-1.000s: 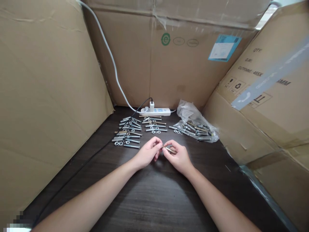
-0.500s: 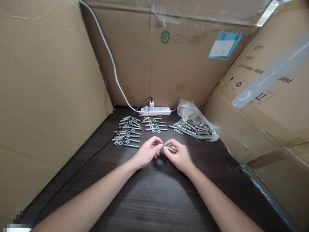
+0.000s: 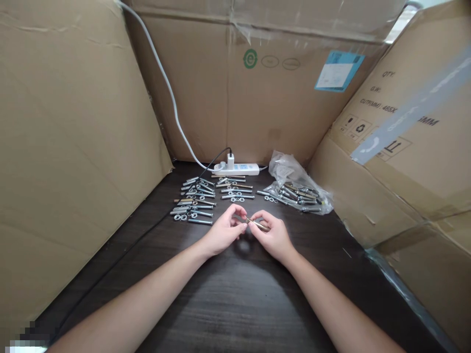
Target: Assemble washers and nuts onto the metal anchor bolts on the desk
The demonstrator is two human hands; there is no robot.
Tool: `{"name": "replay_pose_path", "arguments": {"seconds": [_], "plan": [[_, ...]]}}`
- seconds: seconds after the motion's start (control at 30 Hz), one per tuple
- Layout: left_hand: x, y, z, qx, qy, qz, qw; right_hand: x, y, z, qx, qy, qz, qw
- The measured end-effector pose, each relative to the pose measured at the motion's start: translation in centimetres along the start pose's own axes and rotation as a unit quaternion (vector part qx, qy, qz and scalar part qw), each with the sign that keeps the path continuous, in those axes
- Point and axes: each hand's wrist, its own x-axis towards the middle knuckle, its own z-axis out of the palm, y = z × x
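Over the middle of the dark table, my right hand (image 3: pixel 271 234) grips a brass-coloured expansion bolt (image 3: pixel 262 226) by its sleeve. The bolt lies slanted, its narrow end pointing left. My left hand (image 3: pixel 228 228) is curled around that narrow end, thumb and fingertips touching it; whether a small nut sits there I cannot tell. Left of my hands lie loose steel bolts (image 3: pixel 200 221), silver sleeves (image 3: pixel 179 210), nuts (image 3: pixel 177 217) and washers in rows. Beyond my hands are more long bolts (image 3: pixel 237 197) with rings and nuts beside them.
A clear plastic bag (image 3: pixel 290 169) holding several expansion bolts (image 3: pixel 300 193) lies at the back right. Behind the rows stands a white power strip (image 3: pixel 243 169) with a plug and cables. Cardboard walls (image 3: pixel 198 73) enclose the table (image 3: pixel 221 304) on three sides. A black cable (image 3: pixel 121 255) crosses the left.
My left fingers have loosened and shifted slightly at the bolt's narrow end, showing more of it. My right hand keeps its hold. The view has shifted a little.
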Motion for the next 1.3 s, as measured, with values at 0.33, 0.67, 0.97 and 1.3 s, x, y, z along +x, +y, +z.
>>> {"name": "replay_pose_path", "arguments": {"seconds": [0.33, 0.67, 0.97, 1.3], "plan": [[0.17, -0.08, -0.15, -0.019, -0.008, 0.007, 1.000, -0.04, 0.20, 0.05, -0.002, -0.003, -0.004, 1.000], [0.02, 0.04, -0.30, 0.007, -0.006, -0.002, 1.000, -0.04, -0.17, 0.04, 0.009, 0.000, -0.003, 1.000], [0.25, -0.20, -0.34, 0.008, -0.009, -0.024, 1.000, -0.08, -0.01, 0.13, 0.012, -0.005, -0.003, 1.000], [-0.32, 0.07, -0.08, 0.099, -0.023, 0.003, 0.995, -0.10, 0.03, 0.08, 0.002, 0.002, -0.011, 1.000]]}}
